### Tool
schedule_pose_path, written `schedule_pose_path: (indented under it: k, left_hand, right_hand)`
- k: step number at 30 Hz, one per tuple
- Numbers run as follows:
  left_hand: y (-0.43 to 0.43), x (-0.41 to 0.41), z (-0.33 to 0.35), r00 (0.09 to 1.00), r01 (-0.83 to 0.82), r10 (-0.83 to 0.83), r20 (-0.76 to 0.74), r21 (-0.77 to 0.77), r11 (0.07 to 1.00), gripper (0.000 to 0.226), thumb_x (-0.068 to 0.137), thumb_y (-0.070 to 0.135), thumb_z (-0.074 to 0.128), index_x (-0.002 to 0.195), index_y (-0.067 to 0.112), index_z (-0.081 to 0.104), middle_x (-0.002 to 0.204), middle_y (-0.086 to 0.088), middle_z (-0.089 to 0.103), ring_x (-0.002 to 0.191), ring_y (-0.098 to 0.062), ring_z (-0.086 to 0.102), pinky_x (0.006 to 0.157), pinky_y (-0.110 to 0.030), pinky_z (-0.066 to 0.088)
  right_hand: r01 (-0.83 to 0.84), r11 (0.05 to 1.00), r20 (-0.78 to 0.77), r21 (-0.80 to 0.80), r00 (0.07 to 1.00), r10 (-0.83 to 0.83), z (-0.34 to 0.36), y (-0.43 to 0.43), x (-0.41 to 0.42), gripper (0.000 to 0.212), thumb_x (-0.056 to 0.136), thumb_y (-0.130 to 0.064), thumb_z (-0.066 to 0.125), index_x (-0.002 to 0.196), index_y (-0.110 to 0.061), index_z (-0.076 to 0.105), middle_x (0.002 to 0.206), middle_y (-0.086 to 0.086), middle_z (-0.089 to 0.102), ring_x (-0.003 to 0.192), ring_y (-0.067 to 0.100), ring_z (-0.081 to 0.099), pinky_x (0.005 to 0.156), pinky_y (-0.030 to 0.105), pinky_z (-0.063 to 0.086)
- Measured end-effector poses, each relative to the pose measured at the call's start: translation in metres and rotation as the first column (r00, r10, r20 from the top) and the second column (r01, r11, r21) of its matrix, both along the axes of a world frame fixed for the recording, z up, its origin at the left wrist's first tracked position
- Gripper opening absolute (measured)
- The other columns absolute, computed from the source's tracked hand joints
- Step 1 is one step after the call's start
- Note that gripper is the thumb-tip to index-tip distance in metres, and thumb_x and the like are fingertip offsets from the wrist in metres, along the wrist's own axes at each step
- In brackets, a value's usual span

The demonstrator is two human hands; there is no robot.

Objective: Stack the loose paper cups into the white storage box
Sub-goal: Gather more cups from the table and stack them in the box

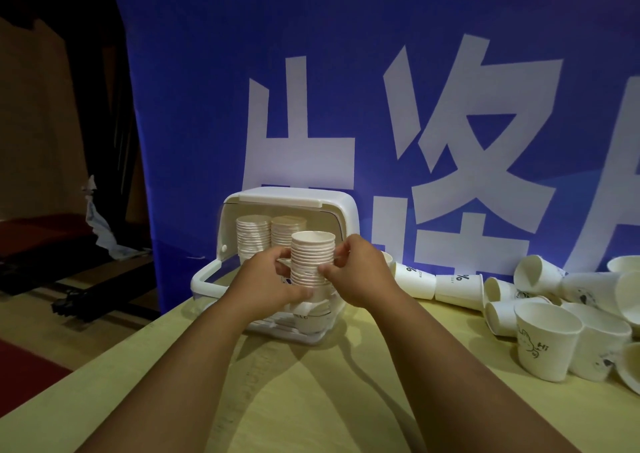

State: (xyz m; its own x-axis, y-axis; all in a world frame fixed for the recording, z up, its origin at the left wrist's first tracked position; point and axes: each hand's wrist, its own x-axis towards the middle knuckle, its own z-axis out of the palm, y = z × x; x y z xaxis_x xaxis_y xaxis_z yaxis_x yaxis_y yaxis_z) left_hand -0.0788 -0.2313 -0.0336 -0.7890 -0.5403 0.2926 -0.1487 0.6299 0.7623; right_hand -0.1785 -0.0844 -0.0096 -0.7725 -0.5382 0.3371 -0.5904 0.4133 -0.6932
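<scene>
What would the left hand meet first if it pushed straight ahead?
Probably the stored stacks inside the white storage box, just behind the cup stack the left hand holds; depth is unclear.

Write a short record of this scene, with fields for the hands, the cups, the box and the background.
left hand: grips the stack of cups from its left side
right hand: pinches the same stack from the right
stack of cups: upright, at the open front of the box
box: white, open toward the person, two more stacks standing inside at the back
loose cups: many, heaped on the table right of the box, some upright, some lying
background: blue banner with large white characters
</scene>
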Motion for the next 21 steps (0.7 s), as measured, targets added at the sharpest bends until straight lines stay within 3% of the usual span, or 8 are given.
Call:
schedule_pose_path:
  k: [5,10,15,18,21]
  left_hand:
    - [-0.003,-0.007,0.005,1.0,0.001,-0.001,0.013,0.045,0.999,0.072,0.066,0.016,0.097,0.127,0.03,0.061,0.101,0.009,0.075,0.091,-0.012,0.073,0.083,-0.039,0.062]
    - [-0.008,-0.015,0.012,0.999,0.029,-0.03,0.019,0.054,0.998,0.076,0.067,0.007,0.096,0.128,0.029,0.056,0.095,0.005,0.076,0.085,-0.013,0.075,0.085,-0.042,0.062]
    - [-0.014,-0.019,0.014,1.0,0.024,-0.024,-0.008,-0.05,0.998,0.084,0.069,0.014,0.095,0.136,0.032,0.049,0.113,0.009,0.067,0.104,-0.017,0.068,0.094,-0.046,0.058]
    - [-0.015,-0.025,0.013,0.999,0.047,-0.048,-0.009,-0.055,0.997,0.085,0.073,0.009,0.091,0.142,0.031,0.047,0.122,0.007,0.065,0.114,-0.02,0.064,0.101,-0.049,0.054]
    - [-0.016,-0.031,0.011,0.998,0.058,-0.058,0.005,-0.084,0.995,0.083,0.079,0.007,0.087,0.146,0.032,0.045,0.126,0.009,0.064,0.118,-0.019,0.063,0.105,-0.048,0.053]
  right_hand:
    - [0.017,1.0,-0.019,0.012,1.0,-0.016,-0.007,-0.003,-0.002,0.014,0.093,-0.02,0.071,0.099,-0.025,0.059,0.096,-0.005,0.064,0.086,0.013,0.06,0.078,0.026,0.05]
    - [0.01,1.0,-0.086,-0.012,0.996,-0.011,-0.019,-0.005,-0.001,0.015,0.094,-0.012,0.066,0.096,-0.027,0.064,0.097,-0.006,0.067,0.088,0.013,0.061,0.073,0.022,0.048]
    - [-0.062,0.998,-0.141,-0.026,0.988,0.058,-0.024,-0.01,0.005,0.012,0.097,-0.019,0.063,0.107,-0.026,0.067,0.105,-0.007,0.067,0.091,0.01,0.059,0.075,0.02,0.045]
    - [-0.104,0.993,-0.19,0.045,0.976,0.111,-0.029,-0.014,0.006,0.016,0.101,-0.026,0.056,0.112,-0.024,0.068,0.114,-0.005,0.064,0.097,0.012,0.058,0.089,0.032,0.051]
    - [-0.087,0.975,-0.263,0.204,0.955,0.14,-0.033,-0.016,0.002,0.025,0.105,-0.032,0.044,0.117,-0.024,0.064,0.121,-0.002,0.055,0.107,0.018,0.054,0.106,0.05,0.039]
